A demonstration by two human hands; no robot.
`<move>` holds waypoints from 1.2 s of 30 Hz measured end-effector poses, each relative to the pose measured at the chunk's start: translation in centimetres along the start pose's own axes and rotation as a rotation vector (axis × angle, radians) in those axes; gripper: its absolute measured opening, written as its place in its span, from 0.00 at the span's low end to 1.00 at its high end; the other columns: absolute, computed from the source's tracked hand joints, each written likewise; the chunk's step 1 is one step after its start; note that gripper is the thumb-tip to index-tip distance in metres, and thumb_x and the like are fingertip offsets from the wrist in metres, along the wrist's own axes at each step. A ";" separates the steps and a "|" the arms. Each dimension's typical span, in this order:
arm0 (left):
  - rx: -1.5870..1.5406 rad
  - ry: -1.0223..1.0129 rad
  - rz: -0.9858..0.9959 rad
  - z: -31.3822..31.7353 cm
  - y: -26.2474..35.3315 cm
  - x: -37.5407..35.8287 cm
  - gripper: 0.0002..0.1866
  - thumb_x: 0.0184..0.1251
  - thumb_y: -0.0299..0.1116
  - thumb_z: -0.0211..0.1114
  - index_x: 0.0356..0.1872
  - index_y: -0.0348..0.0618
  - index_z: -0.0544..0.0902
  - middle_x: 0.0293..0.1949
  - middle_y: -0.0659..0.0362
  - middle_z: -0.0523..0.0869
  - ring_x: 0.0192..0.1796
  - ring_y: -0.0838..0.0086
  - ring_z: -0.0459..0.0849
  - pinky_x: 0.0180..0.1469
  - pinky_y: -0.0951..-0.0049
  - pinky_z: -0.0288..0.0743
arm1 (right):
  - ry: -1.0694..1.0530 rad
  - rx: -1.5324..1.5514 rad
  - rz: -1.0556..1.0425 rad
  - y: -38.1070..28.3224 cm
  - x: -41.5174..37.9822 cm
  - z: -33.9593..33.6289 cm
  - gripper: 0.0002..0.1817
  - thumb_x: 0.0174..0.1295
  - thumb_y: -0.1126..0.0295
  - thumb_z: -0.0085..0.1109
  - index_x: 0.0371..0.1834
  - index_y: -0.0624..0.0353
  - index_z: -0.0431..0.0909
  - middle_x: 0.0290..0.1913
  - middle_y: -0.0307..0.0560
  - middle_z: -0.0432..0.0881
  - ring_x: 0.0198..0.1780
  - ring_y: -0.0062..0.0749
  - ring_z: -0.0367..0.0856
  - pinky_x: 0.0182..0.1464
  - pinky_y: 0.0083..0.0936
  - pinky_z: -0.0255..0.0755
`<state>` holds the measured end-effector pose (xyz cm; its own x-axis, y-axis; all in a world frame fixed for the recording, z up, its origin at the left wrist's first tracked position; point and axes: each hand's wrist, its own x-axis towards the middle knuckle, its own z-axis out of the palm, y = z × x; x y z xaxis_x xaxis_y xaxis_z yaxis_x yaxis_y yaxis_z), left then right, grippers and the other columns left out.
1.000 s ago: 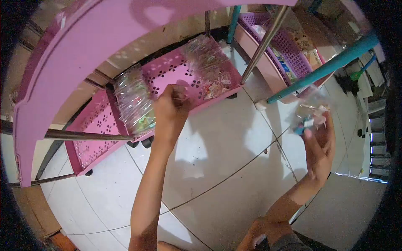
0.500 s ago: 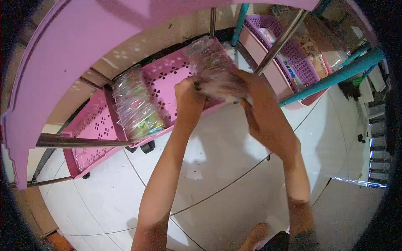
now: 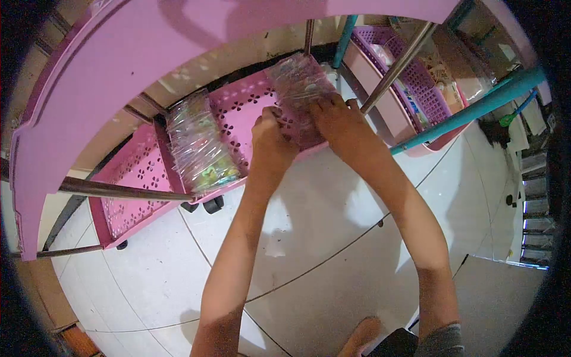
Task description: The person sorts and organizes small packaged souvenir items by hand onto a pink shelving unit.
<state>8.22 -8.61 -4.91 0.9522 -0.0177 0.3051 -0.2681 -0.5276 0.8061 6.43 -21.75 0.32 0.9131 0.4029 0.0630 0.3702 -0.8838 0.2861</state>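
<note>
Reaching forward with both arms outstretched, we press our left hand and right hand onto a stack of clear packets lying at the right end of the pink basket shelf; fingers curl down, gripping the stack's near edge.

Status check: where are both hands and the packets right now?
Left hand and right hand both on the clear packet stack in the pink tray. Second packet stack lies apart, left of them. Metal post close by right hand.
</note>
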 end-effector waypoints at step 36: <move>-0.559 -0.227 -0.038 -12.9 12.6 -10.9 0.27 0.51 0.18 0.46 0.56 0.37 0.55 0.54 0.49 0.64 0.58 0.63 0.60 0.58 0.70 0.53 | 0.427 0.990 0.043 -0.1 -7.2 -22.4 0.08 0.38 0.82 0.49 0.25 0.63 0.73 0.25 0.48 0.75 0.25 0.34 0.74 0.28 0.24 0.68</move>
<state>-7.38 -4.13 8.45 0.9535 -0.2211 0.2049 -0.2114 -0.0061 0.9774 -3.97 -19.22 21.26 0.8644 0.2474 0.4378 0.4882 -0.6214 -0.6128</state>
